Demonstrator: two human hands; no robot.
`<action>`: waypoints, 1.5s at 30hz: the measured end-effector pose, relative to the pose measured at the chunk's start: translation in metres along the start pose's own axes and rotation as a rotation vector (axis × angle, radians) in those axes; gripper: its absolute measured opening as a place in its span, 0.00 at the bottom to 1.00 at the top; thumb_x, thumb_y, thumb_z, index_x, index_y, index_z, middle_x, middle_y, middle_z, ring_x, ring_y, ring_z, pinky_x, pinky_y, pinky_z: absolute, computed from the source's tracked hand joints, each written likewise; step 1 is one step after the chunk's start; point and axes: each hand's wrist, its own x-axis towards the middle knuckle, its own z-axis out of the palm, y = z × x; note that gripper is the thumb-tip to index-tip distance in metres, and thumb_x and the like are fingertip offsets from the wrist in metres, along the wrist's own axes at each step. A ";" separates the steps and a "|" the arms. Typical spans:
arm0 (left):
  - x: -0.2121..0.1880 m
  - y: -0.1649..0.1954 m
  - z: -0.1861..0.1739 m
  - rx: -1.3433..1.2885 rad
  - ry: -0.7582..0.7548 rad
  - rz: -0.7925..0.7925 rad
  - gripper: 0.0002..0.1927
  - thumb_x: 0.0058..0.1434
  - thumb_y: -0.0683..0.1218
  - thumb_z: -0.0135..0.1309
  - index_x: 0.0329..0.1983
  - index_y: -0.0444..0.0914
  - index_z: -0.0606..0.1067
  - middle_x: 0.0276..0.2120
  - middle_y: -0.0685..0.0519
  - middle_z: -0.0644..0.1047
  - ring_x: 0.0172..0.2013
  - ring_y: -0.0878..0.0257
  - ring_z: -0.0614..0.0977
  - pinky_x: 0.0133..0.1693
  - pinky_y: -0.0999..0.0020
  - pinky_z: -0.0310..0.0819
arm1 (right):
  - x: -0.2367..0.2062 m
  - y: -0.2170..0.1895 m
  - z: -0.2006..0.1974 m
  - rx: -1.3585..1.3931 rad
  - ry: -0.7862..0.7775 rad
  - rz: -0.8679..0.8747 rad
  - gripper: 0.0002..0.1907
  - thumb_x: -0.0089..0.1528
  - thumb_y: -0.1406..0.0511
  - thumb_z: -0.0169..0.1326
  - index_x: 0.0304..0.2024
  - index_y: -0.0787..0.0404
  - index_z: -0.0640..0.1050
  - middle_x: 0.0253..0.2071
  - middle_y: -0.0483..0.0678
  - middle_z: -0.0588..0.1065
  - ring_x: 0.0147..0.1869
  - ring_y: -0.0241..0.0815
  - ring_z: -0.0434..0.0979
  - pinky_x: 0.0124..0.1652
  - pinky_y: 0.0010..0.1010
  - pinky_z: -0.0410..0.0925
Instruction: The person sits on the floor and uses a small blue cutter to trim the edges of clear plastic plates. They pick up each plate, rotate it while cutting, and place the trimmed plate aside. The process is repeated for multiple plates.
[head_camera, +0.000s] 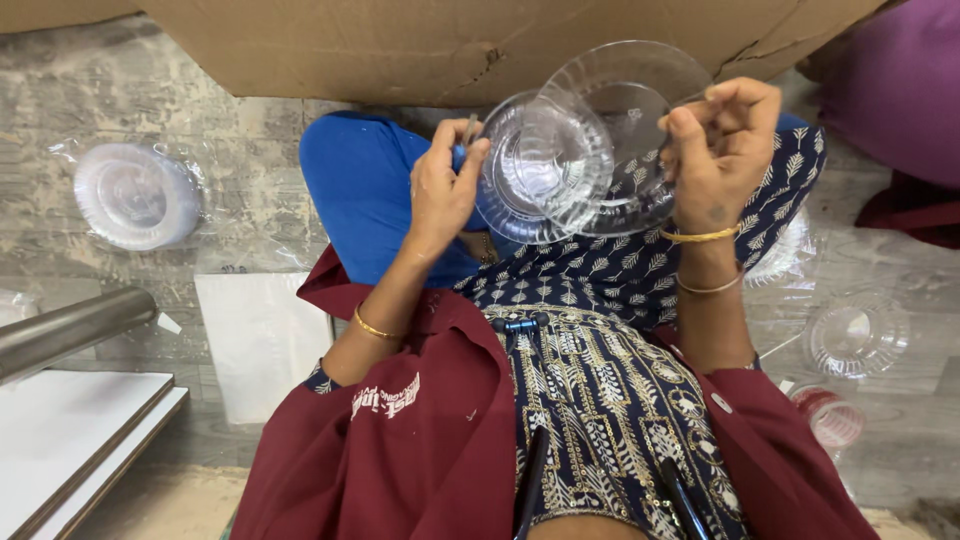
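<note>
My left hand (445, 185) grips the rim of a clear ribbed plastic bowl (545, 160), held over my lap. My right hand (718, 150) pinches the edge of a clear plastic plate (630, 90) that overlaps the bowl from behind on the right. Both pieces are tilted toward me and touch each other. I sit on the floor with a patterned navy dress and a maroon cloth over my legs.
A large cardboard sheet (450, 40) lies ahead. A bagged stack of clear plates (135, 195) sits at the left, more clear bowls (855, 340) at the right. A metal tube (70, 328) and white boards (80, 430) are at lower left. A white sheet (260, 340) lies beside my knee.
</note>
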 end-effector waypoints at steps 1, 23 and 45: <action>0.001 -0.001 -0.001 0.048 0.006 0.075 0.14 0.72 0.48 0.57 0.53 0.35 0.73 0.39 0.50 0.77 0.39 0.69 0.76 0.41 0.73 0.71 | 0.001 -0.004 -0.003 0.048 -0.002 0.052 0.15 0.76 0.76 0.57 0.56 0.63 0.64 0.38 0.52 0.78 0.30 0.33 0.74 0.29 0.17 0.65; 0.019 0.074 -0.029 -0.276 -0.354 0.388 0.20 0.73 0.37 0.52 0.68 0.33 0.68 0.56 0.45 0.77 0.28 0.72 0.75 0.35 0.75 0.73 | -0.009 -0.066 0.013 -0.083 -0.360 0.214 0.16 0.76 0.73 0.48 0.65 0.64 0.65 0.38 0.60 0.79 0.26 0.40 0.75 0.24 0.20 0.63; -0.002 0.085 0.005 -0.390 -0.149 0.240 0.19 0.77 0.37 0.50 0.68 0.38 0.63 0.68 0.48 0.71 0.40 0.66 0.79 0.44 0.73 0.78 | -0.013 -0.044 0.025 0.441 -0.023 0.098 0.18 0.78 0.70 0.49 0.68 0.61 0.61 0.44 0.61 0.79 0.32 0.45 0.80 0.26 0.21 0.65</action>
